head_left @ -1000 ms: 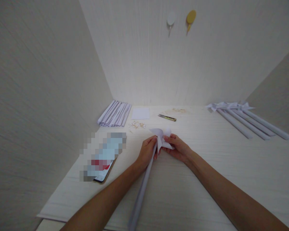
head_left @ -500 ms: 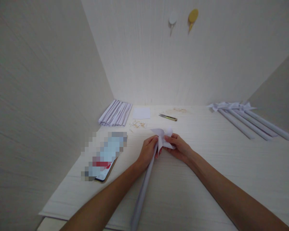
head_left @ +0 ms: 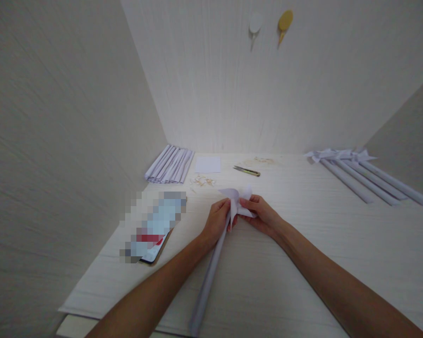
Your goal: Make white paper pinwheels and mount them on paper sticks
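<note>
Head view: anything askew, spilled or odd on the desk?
Only small tan scraps scattered loose beside the white paper square, and more behind the cutter. Rolled paper stack and finished pinwheels lie tidy.

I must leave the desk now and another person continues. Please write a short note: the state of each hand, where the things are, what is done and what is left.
Left hand: grip closed on the top of the paper stick, just under the pinwheel head.
Right hand: pinching the head's blades from the right.
Done: four finished pinwheels lie at the far right of the desk.
Left: this one is in the hands, head at the stick's tip; whether it is fixed cannot be seen. A pile of rolled sticks lies far left, with a paper square, small scraps and a cutter beside it. A phone lies at the left.
</note>
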Demonstrator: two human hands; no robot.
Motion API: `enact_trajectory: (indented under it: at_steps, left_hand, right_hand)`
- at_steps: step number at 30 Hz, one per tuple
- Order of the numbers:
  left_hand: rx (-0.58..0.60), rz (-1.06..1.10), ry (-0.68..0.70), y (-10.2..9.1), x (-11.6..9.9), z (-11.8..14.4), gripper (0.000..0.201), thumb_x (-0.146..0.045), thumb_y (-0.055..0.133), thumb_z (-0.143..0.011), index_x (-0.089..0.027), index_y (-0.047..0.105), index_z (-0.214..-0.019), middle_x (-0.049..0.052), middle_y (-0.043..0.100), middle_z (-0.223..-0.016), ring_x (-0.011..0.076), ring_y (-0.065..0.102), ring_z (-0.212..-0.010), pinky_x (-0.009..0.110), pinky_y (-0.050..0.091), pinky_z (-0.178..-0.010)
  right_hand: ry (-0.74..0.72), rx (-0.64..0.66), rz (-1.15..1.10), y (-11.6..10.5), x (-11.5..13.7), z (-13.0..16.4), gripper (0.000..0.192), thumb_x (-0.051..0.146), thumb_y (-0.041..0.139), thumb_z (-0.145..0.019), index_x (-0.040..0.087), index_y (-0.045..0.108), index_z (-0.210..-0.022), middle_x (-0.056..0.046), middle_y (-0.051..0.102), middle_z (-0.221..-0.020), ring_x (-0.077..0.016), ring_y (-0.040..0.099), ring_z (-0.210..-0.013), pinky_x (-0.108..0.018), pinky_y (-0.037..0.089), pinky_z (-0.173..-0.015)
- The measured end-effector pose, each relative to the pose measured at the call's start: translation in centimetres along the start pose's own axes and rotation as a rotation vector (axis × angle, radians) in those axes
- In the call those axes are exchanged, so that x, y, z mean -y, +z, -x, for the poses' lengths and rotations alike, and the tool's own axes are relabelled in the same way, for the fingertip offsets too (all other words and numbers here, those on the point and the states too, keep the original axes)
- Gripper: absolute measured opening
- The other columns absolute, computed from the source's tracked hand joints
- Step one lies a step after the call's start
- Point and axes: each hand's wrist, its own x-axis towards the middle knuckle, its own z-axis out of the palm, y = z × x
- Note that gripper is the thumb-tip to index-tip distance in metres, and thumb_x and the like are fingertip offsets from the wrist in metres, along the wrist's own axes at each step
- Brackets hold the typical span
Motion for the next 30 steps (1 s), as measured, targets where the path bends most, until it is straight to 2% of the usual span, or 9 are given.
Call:
enact_trajectory:
  at_steps: [10, 18, 30]
  left_hand:
    - [-0.026, -0.015, -0.01, -0.1, 0.07, 0.03, 0.033, -0.029, 0.039, -0.075, -0.015, 0.044, -0.045, -0.004, 0.043, -0.033, 0.0045, 0.032, -0.023, 0.018, 0.02, -0.027]
    - [-0.038, 0.012, -0.038, -0.03, 0.21, -0.05, 0.031, -0.031, 0.041, -0.072, -0.015, 0.044, -0.046, -0.005, 0.043, -0.032, 0.0044, 0.031, -0.023, 0.017, 0.02, -0.026]
    - [-0.043, 0.011, -0.042, 0.1, 0.1, -0.11, 0.03, -0.026, 0.039, -0.071, -0.015, 0.044, -0.043, -0.004, 0.042, -0.031, 0.0049, 0.031, -0.022, 0.018, 0.018, -0.025]
  right_hand:
    - [-0.017, -0.018, 0.022, 0.27, -0.14, 0.08, 0.021, 0.029, 0.073, -0.049, 0.012, 0.062, -0.055, -0.002, 0.062, -0.052, -0.0104, 0.052, -0.046, -0.025, 0.043, -0.049]
    - [-0.035, 0.007, 0.056, 0.52, -0.08, 0.2, 0.02, 0.029, 0.072, -0.052, 0.012, 0.063, -0.054, -0.002, 0.062, -0.05, -0.012, 0.054, -0.046, -0.026, 0.043, -0.049]
    - [-0.051, -0.03, 0.041, 0.62, -0.18, -0.03, 0.017, 0.026, 0.072, -0.05, 0.012, 0.063, -0.051, 0.0, 0.059, -0.046, -0.0084, 0.05, -0.043, -0.022, 0.038, -0.045]
